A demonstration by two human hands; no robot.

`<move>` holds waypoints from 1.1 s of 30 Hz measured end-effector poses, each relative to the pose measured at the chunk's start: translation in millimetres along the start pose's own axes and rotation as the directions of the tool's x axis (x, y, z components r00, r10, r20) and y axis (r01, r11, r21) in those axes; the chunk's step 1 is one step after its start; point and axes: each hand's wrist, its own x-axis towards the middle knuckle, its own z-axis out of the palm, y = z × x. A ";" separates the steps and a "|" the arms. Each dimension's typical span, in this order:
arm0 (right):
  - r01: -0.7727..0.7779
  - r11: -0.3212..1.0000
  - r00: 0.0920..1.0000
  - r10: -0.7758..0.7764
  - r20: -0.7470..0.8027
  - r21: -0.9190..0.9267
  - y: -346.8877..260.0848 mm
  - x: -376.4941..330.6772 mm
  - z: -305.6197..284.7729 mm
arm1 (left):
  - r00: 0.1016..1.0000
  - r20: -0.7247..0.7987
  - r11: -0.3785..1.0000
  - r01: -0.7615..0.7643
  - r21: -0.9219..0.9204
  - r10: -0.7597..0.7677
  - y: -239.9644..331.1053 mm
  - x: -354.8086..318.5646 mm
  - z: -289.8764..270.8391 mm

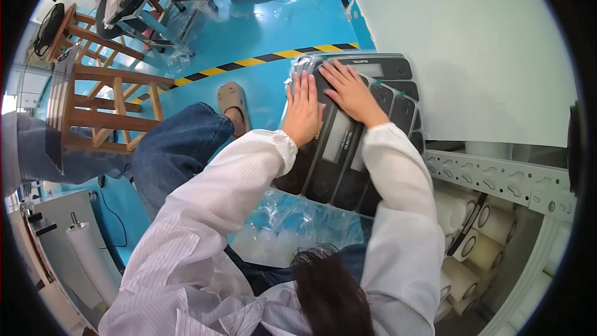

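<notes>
Just left of the white board, black panels lie overlapped in a stack; the left hand and right hand rest flattened on it, fingers extended; pale rolls lie beyond the board's near edge.

On the flat black panels in front of you, there is small, pale printed lettering. One print stands sideways, below your right hand; another is just beside your left hand. A third is on the rearmost panel. Your floor tape shows yellow-black warning stripes.
</notes>
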 end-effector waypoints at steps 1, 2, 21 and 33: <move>0.040 0.999 0.994 -0.040 0.104 0.002 8.9 -22.4 -18.3 | 1.000 0.005 1.000 0.002 -0.013 -0.002 -1.6 1.2 3.8; 0.022 0.999 0.986 -0.015 0.164 -0.041 19.8 -48.1 -36.1 | 0.999 0.038 0.999 -0.032 0.028 0.031 -1.9 1.7 3.3; -0.174 0.980 0.977 0.183 0.112 -0.093 34.4 -133.8 -68.6 | 0.947 -0.284 0.988 -0.131 0.081 0.149 -8.3 68.4 25.0; -0.297 0.937 0.942 0.257 -0.215 -0.185 68.2 -162.5 -64.9 | 0.912 -0.313 0.928 -0.331 -0.173 0.267 40.0 46.9 23.0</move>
